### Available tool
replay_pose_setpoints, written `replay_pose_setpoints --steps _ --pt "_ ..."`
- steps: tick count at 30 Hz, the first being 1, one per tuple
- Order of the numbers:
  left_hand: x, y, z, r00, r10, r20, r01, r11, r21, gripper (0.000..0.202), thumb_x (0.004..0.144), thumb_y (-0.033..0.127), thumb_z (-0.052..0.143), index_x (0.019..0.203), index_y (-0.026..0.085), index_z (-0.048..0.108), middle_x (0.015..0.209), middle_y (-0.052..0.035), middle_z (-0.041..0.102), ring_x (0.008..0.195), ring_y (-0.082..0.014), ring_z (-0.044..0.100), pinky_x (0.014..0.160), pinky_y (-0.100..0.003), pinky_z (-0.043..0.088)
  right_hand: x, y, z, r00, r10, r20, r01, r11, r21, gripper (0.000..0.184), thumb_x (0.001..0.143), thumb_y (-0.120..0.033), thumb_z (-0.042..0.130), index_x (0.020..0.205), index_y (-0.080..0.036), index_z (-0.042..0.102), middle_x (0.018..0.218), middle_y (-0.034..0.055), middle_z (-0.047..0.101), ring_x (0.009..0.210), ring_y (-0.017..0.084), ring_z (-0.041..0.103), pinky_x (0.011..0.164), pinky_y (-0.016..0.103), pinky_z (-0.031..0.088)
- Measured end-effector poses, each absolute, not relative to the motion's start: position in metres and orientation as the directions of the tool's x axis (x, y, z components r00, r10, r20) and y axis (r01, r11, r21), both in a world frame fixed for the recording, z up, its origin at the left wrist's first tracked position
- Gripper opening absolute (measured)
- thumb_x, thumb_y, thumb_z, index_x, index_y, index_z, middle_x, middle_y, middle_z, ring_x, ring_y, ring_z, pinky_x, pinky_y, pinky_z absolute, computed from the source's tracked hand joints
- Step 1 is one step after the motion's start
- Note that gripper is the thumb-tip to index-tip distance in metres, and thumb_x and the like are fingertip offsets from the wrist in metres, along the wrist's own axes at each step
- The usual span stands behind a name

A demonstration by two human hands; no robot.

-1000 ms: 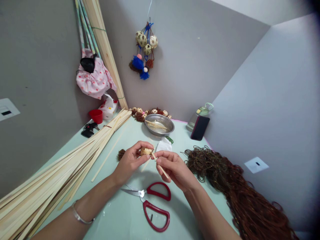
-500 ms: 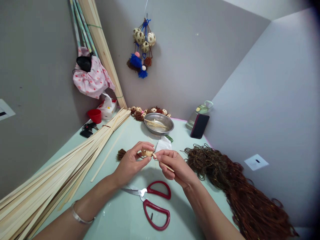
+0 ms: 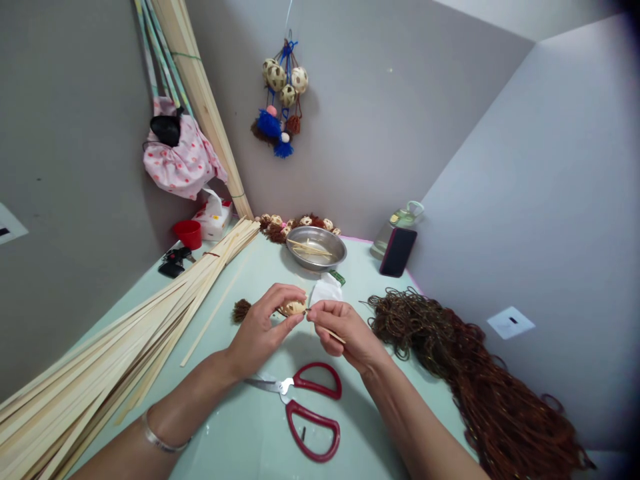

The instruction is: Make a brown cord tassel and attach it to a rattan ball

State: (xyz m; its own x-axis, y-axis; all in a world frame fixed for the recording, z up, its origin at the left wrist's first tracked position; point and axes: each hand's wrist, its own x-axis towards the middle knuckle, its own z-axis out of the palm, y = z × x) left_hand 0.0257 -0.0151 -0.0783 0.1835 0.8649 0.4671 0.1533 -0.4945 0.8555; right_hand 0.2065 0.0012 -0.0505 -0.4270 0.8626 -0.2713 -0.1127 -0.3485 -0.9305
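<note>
Over the middle of the table, my left hand (image 3: pixel 267 327) is closed around a small woven ball (image 3: pixel 292 307) of pale strips, partly hidden by the fingers. A brown tassel (image 3: pixel 241 311) shows just left of that hand. Close by on the right, my right hand (image 3: pixel 343 331) pinches a thin pale strip (image 3: pixel 334 336) between thumb and fingers; its lower end sticks out below the palm. The fingertips of both hands nearly meet beside the ball. Below them, scissors (image 3: pixel 315 413) with red handles lie spread on the table.
Long pale strips (image 3: pixel 150 333) lie in a bundle at the left. A metal bowl (image 3: pixel 316 248) holding short strips stands at the back, with a white tissue (image 3: pixel 327 288) in front. Brown yarn (image 3: pixel 480 380) covers the right side. A phone (image 3: pixel 399 252) leans by a bottle (image 3: pixel 385 233).
The left fingers have opened slightly around the ball, and more of it shows. Where the strip bridged the fingertips, its upper end is now hidden. The view has shifted slightly.
</note>
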Motion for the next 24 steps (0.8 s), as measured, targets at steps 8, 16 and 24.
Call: replay_pose_setpoints --steps 8,16,24 --pt "0.029 -0.017 -0.079 0.166 0.92 0.355 0.131 -0.378 0.917 0.024 0.086 0.023 0.066 0.11 0.023 0.062 0.111 -0.0052 0.065 0.098 -0.0208 0.062 0.09 -0.034 0.047 0.209 0.001 -0.051 -0.439 0.871 -0.221 -0.066 -0.276 -0.959 0.026 0.072 -0.035 0.076 0.073 -0.014 0.061 0.044 -0.0069 0.054 0.029 0.002 0.034 0.034 0.018 0.019" --pt "0.032 -0.015 -0.081 0.139 0.937 0.322 0.051 -0.331 0.942 0.024 0.086 0.026 0.065 0.11 0.022 0.061 0.114 -0.006 0.064 0.103 -0.0212 0.061 0.092 -0.034 0.046 0.217 0.005 -0.048 -0.525 0.839 -0.145 -0.062 -0.207 -0.976 0.017 0.079 -0.029 0.071 0.084 -0.016 0.061 0.057 -0.0049 0.058 0.043 0.006 0.047 0.045 0.019 0.031" --pt "0.034 -0.017 -0.082 0.17 0.955 0.242 -0.009 -0.244 0.97 0.026 0.083 0.027 0.069 0.108 0.021 0.062 0.109 -0.0055 0.065 0.094 -0.02 0.062 0.084 -0.032 0.049 0.218 0.008 -0.05 -0.493 0.856 -0.157 -0.051 -0.208 -0.977 0.03 0.068 -0.034 0.083 0.075 -0.014 0.062 0.059 -0.003 0.06 0.048 0.007 0.05 0.048 0.02 0.036"
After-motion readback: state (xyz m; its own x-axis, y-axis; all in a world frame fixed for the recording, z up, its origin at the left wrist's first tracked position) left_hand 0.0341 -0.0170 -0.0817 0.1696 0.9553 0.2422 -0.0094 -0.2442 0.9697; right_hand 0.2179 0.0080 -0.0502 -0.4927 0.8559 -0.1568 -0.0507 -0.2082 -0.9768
